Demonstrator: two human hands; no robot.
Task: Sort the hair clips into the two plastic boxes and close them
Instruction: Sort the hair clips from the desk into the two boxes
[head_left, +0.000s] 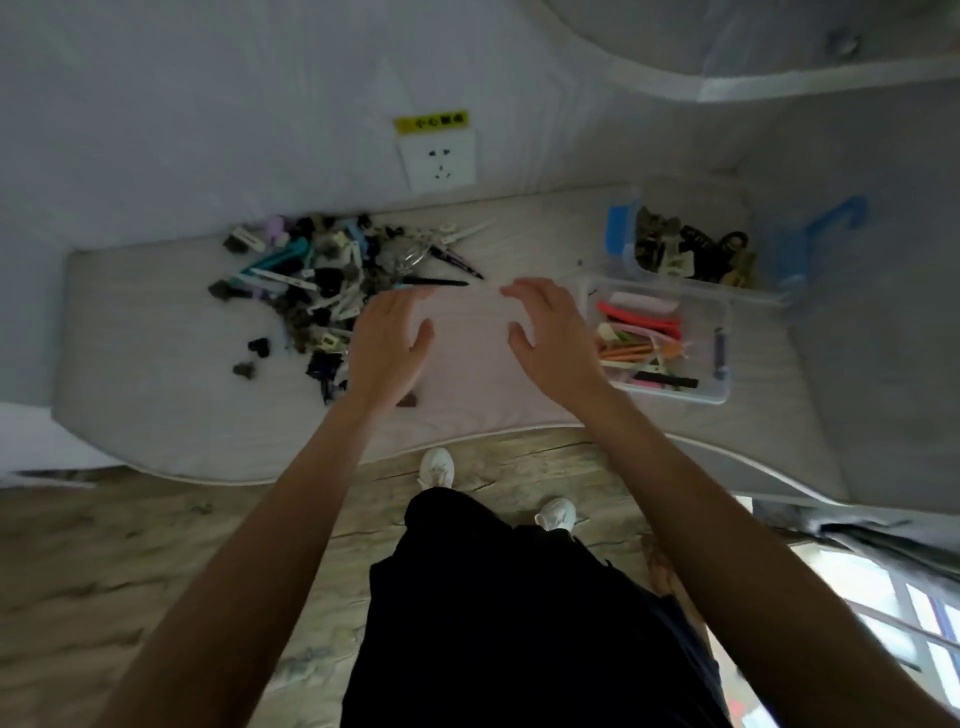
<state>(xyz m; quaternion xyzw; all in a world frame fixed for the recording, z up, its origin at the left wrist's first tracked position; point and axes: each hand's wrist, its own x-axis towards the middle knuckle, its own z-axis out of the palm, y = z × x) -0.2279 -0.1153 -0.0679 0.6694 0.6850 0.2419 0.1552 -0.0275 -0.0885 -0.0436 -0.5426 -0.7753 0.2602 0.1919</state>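
Note:
A heap of mixed hair clips (322, 275), black, teal, white and purple, lies on the left part of the pale table (156, 395). Two clear plastic boxes stand open at the right. The near box (719, 395) holds long clips in red, orange, pink and black. The far box (623, 260), with blue latches, holds dark claw clips. My left hand (387, 348) hovers at the heap's right edge, fingers straight, holding nothing. My right hand (550, 332) hovers just left of the near box, fingers spread and slightly bent, holding nothing.
A wall with a white socket (439, 161) and a yellow label rises right behind the table. A small dark clip (408, 400) lies near the table's front edge by my left wrist. Wooden floor and my white shoes show below.

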